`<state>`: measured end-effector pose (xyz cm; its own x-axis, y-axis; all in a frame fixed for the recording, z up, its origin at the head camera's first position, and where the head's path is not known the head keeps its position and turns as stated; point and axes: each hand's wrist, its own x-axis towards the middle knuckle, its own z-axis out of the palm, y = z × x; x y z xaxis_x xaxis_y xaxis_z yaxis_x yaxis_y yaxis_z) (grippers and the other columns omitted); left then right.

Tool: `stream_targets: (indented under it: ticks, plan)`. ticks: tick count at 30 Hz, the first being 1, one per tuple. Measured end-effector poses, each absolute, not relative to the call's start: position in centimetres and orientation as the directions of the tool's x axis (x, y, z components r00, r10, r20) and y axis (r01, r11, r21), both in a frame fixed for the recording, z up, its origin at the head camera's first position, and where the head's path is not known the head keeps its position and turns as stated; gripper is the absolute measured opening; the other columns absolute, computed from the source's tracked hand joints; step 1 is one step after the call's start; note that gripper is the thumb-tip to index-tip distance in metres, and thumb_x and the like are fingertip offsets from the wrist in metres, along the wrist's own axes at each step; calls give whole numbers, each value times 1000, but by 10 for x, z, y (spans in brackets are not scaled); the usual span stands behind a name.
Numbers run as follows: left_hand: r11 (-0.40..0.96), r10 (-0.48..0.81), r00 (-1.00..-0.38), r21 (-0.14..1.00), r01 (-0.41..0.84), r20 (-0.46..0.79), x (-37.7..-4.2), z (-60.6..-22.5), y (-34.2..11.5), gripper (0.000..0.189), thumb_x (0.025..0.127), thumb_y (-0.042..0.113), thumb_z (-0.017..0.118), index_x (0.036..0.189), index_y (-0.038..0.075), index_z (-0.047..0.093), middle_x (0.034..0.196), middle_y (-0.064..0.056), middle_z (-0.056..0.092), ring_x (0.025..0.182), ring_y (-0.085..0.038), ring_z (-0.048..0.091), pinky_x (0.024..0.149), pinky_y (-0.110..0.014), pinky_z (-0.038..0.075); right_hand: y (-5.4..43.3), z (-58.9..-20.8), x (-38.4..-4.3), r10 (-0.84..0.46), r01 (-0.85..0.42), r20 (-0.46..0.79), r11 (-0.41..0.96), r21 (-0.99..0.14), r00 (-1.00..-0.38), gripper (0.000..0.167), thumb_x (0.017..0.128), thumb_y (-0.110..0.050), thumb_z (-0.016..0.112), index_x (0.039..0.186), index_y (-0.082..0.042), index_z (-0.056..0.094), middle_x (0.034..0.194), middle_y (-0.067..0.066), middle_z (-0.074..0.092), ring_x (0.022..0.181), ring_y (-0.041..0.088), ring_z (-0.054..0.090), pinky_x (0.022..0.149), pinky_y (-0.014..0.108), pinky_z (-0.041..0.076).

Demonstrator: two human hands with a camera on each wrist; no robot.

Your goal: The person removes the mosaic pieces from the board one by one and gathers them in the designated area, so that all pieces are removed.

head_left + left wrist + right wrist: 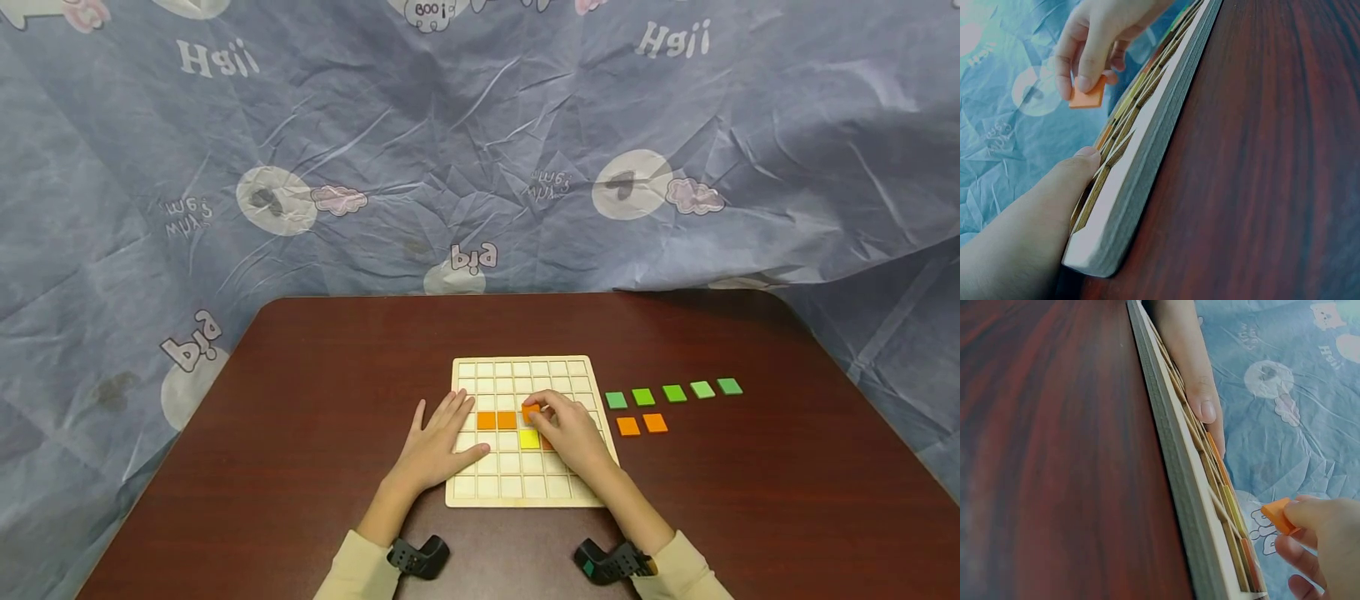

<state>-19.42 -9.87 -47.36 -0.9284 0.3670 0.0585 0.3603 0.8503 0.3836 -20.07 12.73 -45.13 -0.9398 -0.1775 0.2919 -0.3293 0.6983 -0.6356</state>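
Note:
A pale wooden grid board (525, 492) lies on the table. My left hand (438, 446) rests on its left side with fingers spread, the thumb over the lower left squares. Between thumb and fingers, my right hand (570, 433) pinches an orange square tile (1088, 97), which is tilted and held above the board in both wrist views. Two orange tiles (497, 420) sit side by side in one row of the grid. Below and to their right lies a yellow tile (528, 439), with a darker orange tile (547, 444) beside it, partly hidden by my right hand.
Right of the board, several green tiles (674, 393) form a row on the table (337, 350). Two loose orange tiles (641, 424) lie just in front of them. A printed grey-blue cloth (450, 125) hangs behind the table. Each wrist wears a black device.

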Motion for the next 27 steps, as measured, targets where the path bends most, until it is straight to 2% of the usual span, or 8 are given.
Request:
stream_targets:
  ticks: [10,15,21,27]
  plan:
    - [853,369,-927,374,365,63,-195,-477,-99,80,83,67,39,146,21,21,153,3,17,142,-12,13,111,-53,-2,147,-435,-191,-174,-311,271,711,-631,-947,11,85,-19,63,96,-20,65,92,-6,65,72,7,50,59,20,39]
    - [850,374,-925,376,370,64,-196,-479,-100,80,83,68,38,147,22,19,153,4,16,142,-11,11,111,-53,-3,173,-431,-189,-122,-247,235,738,-628,-964,13,86,-20,62,99,-19,65,89,-2,63,67,9,49,52,19,38]
    - [846,375,-925,385,370,66,-196,-478,-100,80,83,67,39,147,22,18,153,4,15,142,-12,11,111,-53,-3,209,-434,-187,-59,-196,234,758,-622,-971,18,86,-15,62,104,-14,63,90,6,64,66,10,53,51,20,40]
    - [842,377,-924,388,374,71,-195,-476,-100,79,84,65,41,146,21,19,153,3,17,142,-13,12,111,-54,-2,244,-434,-187,-4,-172,271,784,-597,-963,18,88,-15,59,106,-12,63,85,6,62,64,3,47,51,20,38]
